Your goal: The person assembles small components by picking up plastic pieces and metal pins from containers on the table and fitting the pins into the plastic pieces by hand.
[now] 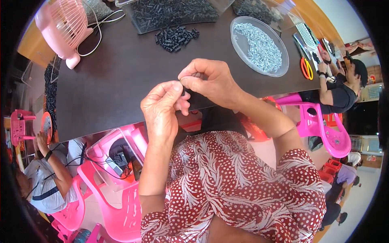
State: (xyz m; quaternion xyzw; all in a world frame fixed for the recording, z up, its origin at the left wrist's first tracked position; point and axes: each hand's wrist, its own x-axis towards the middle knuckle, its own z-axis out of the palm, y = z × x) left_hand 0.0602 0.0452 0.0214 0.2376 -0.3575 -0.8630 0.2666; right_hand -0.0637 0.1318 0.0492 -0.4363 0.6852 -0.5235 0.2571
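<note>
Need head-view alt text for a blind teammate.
Left hand and right hand meet at a small black part above a dark table. Beyond lie a pile of black pieces and, rightward, a round tray of small silvery pieces; a pink fan stands at upper left.

There is one left hand [160, 107], one right hand [214, 83], one pink fan [60, 30] and one hand tool [306, 69]. There are two clear tubs [223, 8], one round tray [242, 45] and one loose heap of black pieces [176, 38].
</note>
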